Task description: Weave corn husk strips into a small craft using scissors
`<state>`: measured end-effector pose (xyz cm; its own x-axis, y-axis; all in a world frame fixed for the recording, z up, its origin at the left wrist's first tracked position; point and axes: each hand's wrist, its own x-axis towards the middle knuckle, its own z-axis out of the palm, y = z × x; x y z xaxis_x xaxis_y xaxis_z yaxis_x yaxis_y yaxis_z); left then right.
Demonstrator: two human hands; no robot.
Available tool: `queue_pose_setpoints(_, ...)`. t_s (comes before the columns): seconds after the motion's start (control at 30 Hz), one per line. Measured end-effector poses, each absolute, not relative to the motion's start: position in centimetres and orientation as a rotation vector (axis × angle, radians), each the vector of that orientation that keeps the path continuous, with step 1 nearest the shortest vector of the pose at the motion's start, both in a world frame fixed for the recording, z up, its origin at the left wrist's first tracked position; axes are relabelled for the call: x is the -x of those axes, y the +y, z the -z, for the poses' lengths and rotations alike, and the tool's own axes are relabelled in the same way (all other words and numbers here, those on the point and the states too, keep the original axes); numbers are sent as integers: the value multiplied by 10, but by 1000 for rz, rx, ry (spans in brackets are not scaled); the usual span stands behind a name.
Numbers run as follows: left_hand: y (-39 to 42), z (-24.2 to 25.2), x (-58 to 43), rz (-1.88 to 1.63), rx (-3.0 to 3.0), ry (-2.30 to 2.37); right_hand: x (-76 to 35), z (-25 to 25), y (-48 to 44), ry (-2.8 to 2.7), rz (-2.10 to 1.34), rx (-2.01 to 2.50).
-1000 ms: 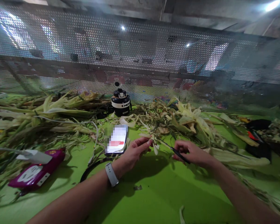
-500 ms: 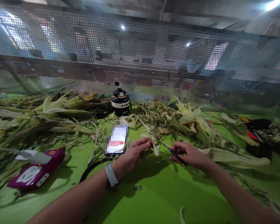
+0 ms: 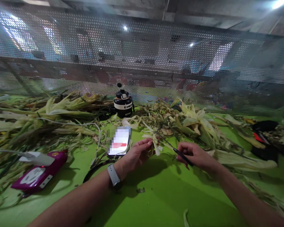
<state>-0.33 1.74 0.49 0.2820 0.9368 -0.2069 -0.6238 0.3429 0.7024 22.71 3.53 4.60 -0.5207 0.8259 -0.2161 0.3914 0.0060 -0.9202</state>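
Note:
My left hand (image 3: 142,150), with a pale watch strap (image 3: 113,175) at the wrist, pinches a small piece of corn husk (image 3: 156,145) with pale strips hanging from it. My right hand (image 3: 194,154) is closed around slim black tweezers (image 3: 183,156). Their thin tips point left toward the piece of husk, a little apart from it. Whether the tips are pressed together is too small to tell. Both hands are above the green tabletop (image 3: 161,195).
A phone (image 3: 119,142) with a lit screen lies left of my hands. Behind it stands a black bottle (image 3: 123,105). A purple power strip (image 3: 40,173) holds a white charger (image 3: 36,158). Corn husks (image 3: 196,119) are heaped across the back, before a perforated screen (image 3: 142,53).
My right hand has drawn slightly right with the tweezers, so their tips are farther from the husk piece. The left hand keeps its pinch; the view has shifted a little.

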Motion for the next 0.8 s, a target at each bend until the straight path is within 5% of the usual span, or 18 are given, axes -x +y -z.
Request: queue_pose_setpoints(0.8,19,-2,10,-1068,-544,534,-222,-41,31,-2073,-1461,1235)
